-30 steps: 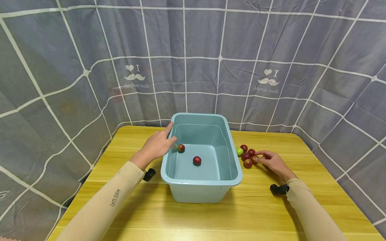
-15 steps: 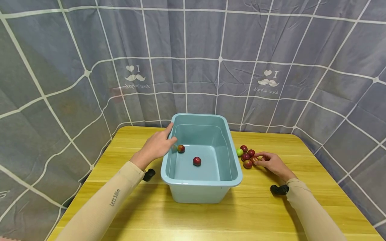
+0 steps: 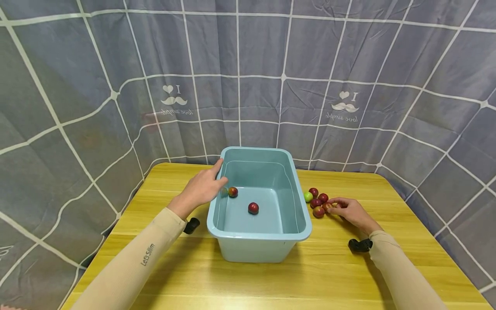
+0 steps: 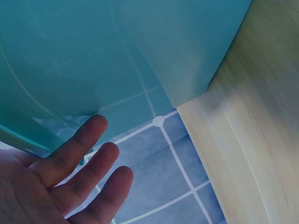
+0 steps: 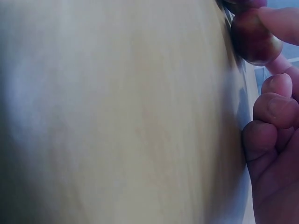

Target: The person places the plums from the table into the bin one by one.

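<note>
A light blue plastic tub stands on the table, holding two dark red plums: one plum on the middle of its floor, another plum by the left wall. My left hand holds the tub's left rim, thumb over the inner side and index finger along the edge; in the left wrist view its other fingers hang loosely outside the wall. Right of the tub, my right hand pinches a red plum between thumb and index finger, the other fingers curled in. That plum is still among the group on the table.
Several more red plums and one green fruit lie clustered close to the tub's right side. The yellow wooden table runs back to a grey checked curtain, which also encloses both sides.
Almost nothing differs. The whole scene sits slightly lower in the head view; both hands, the tub and the plums keep their places.
</note>
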{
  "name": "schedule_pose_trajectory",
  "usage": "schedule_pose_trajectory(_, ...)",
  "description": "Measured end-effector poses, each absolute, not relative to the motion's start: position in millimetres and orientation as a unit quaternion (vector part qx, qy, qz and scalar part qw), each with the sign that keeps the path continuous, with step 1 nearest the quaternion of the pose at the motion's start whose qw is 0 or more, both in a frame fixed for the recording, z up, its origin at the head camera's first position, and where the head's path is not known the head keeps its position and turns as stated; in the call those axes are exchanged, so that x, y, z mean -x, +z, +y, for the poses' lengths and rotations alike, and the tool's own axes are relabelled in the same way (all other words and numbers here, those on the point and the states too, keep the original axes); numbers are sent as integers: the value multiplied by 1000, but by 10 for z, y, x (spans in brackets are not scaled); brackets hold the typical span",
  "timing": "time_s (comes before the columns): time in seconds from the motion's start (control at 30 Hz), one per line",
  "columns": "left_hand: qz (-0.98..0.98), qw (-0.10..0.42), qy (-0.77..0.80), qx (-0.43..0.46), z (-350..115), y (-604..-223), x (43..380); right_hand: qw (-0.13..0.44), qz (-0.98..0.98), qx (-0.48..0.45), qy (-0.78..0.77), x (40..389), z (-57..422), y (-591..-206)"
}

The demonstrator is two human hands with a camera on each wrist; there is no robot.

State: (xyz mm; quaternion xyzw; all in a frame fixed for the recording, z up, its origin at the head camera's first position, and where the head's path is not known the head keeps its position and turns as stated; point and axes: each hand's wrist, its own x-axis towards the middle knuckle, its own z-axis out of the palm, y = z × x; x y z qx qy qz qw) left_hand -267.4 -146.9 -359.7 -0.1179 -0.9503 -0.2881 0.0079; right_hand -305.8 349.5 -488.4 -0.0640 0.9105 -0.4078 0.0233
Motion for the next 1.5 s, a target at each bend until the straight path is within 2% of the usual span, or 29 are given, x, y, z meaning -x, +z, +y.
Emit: schedule_pose_trajectory(1.5,-951,12,-286,117,-1476,-3623,2669,38,908,30,-416,3009,3522,-4832)
